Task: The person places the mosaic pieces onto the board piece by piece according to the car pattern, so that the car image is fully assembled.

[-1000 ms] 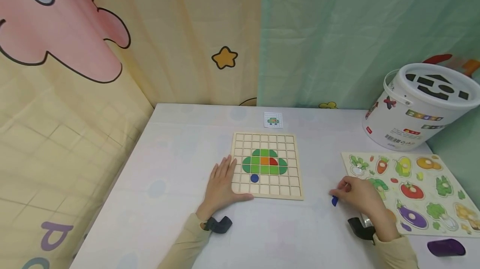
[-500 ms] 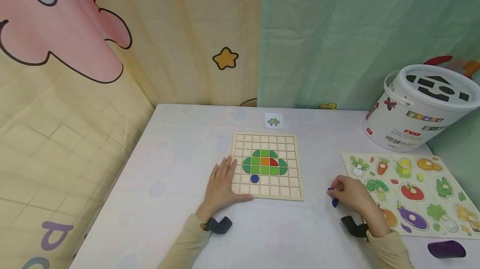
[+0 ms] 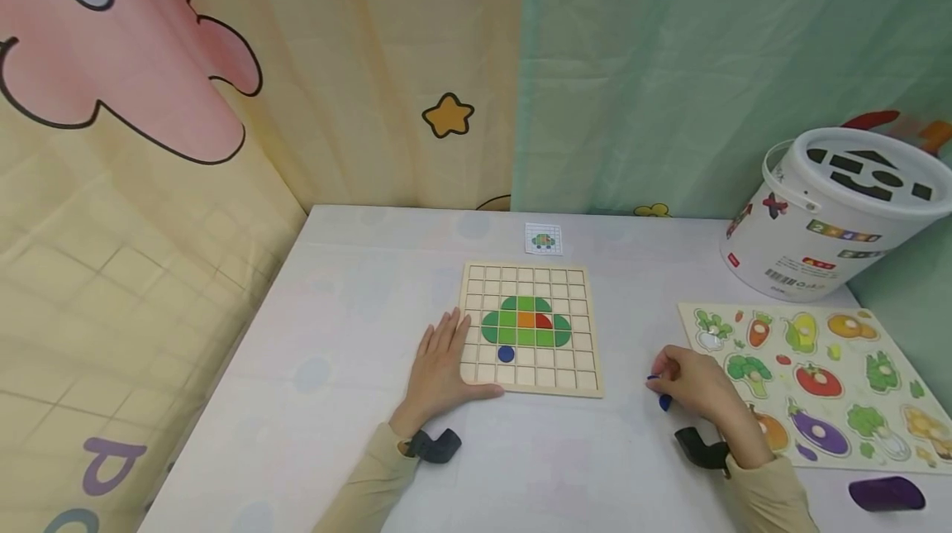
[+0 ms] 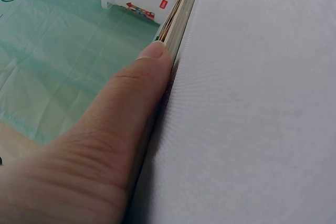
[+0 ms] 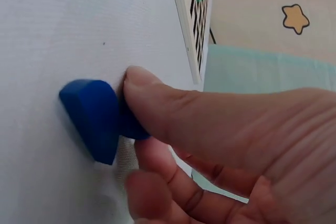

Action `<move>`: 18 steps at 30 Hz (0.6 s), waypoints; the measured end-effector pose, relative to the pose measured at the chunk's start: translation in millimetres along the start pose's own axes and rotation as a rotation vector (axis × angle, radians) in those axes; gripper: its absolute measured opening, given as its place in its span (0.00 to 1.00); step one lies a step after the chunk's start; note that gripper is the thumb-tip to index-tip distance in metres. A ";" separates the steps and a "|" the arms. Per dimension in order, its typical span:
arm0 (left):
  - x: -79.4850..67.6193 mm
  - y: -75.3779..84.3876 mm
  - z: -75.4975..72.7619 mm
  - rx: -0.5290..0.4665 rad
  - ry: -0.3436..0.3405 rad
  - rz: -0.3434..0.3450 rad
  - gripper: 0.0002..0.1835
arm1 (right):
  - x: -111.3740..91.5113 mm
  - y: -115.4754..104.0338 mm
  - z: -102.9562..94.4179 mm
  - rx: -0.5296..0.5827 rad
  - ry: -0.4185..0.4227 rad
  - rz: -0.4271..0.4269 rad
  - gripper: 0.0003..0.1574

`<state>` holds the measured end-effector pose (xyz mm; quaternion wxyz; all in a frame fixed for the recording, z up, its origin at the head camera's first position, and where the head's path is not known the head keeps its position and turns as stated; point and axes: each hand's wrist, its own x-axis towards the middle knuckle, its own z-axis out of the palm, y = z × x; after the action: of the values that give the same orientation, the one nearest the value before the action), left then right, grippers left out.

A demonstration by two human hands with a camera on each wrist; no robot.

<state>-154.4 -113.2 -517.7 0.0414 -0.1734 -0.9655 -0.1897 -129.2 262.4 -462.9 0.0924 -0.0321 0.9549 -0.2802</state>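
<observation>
My left hand (image 3: 439, 368) lies with fingers spread along the left edge of a wooden grid board (image 3: 554, 380), its thumb against the front edge. Green, orange and red pieces sit in the board's squares, with a blue round shape (image 3: 506, 354) below them. At the right, my right hand (image 3: 695, 384) pinches a small blue block (image 5: 131, 124) between thumb and fingers, mostly hidden by the thumb. Close beside it on the table is another blue block (image 5: 92, 119) with a curved side and flat faces. Seen from the left wrist, the left thumb (image 4: 131, 93) presses along the board's edge.
A small pattern card (image 3: 544, 240) lies behind the board. To the right is a vegetable puzzle board (image 3: 844, 351), with a white lidded bucket (image 3: 788, 244) behind it. A dark purple rounded object (image 3: 887, 493) lies near the front right. Curtains stand behind the table.
My right hand has shifted slightly left, and a second blue block now shows apart from the one beneath the fingers. The left hand and the board have stayed put.
</observation>
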 end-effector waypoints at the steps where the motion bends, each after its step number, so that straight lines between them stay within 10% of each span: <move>1: 0.0 0.0 -0.1 0.003 -0.002 -0.002 0.65 | 0.1 -0.2 0.3 0.005 0.006 -0.001 0.11; 18: 0.6 -1.4 0.9 0.010 0.001 0.006 0.65 | 42.5 -65.1 21.5 0.066 -0.008 -0.330 0.08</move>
<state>-155.5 -113.9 -518.9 0.0432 -0.1760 -0.9659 -0.1849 -166.0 191.5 -452.1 0.0499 -0.1864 0.9266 -0.3227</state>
